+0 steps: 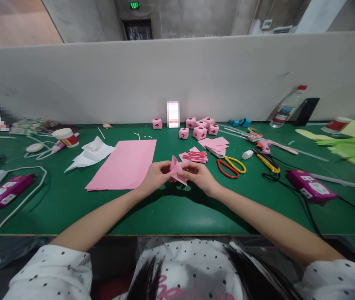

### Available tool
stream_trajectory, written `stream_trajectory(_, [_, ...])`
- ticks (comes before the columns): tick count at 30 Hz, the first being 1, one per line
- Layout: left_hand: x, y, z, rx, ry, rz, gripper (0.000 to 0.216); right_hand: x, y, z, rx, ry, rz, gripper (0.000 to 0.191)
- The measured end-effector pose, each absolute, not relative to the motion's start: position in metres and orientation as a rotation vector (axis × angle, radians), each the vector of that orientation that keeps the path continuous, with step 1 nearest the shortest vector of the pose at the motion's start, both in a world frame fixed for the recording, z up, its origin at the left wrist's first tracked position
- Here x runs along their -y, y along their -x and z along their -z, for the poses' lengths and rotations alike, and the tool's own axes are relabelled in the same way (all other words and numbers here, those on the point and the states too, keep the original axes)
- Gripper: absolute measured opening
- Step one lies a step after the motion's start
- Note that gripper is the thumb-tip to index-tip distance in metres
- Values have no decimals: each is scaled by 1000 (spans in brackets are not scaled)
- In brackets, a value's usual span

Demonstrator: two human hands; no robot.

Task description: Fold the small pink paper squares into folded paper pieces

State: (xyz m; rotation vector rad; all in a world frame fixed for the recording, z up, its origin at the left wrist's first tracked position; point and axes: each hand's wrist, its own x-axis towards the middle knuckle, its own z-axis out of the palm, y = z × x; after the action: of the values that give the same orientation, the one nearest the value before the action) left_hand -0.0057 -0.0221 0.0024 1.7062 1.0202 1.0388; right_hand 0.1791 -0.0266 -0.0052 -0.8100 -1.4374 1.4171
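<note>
Between my two hands, just above the table, is a pink folded paper piece with points sticking up and down. My left hand pinches its left side, and my right hand grips its right side with thumb and fingers. Behind the right hand lie a pile of folded pink paper strips and some pink paper squares. To the left is a stack of large pink paper sheets. Several finished pink paper cubes stand near the back wall.
Scissors with red and yellow handles lie right of my hand. Purple power strips with cords sit at both sides. A paper cup, crumpled white paper, a glue gun and a bottle stand about. A grey partition closes the back.
</note>
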Motion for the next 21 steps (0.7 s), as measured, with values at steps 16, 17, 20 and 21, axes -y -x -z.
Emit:
stream_trajectory(16, [21, 9, -10, -909, -1707, -691, 34, 27, -206, -9, 2267, 555, -506, 64])
stream_trajectory(17, [20, 10, -11, -914, -1717, -663, 36, 27, -208, -11, 2302, 537, -480, 63])
stream_trajectory(20, [18, 14, -13, -978, -1783, -708, 39, 26, -211, -12, 2333, 569, -503, 59])
stream_trajectory(21, [18, 15, -13, -1003, -1798, -751, 40, 25, -211, -12, 2325, 601, -513, 58])
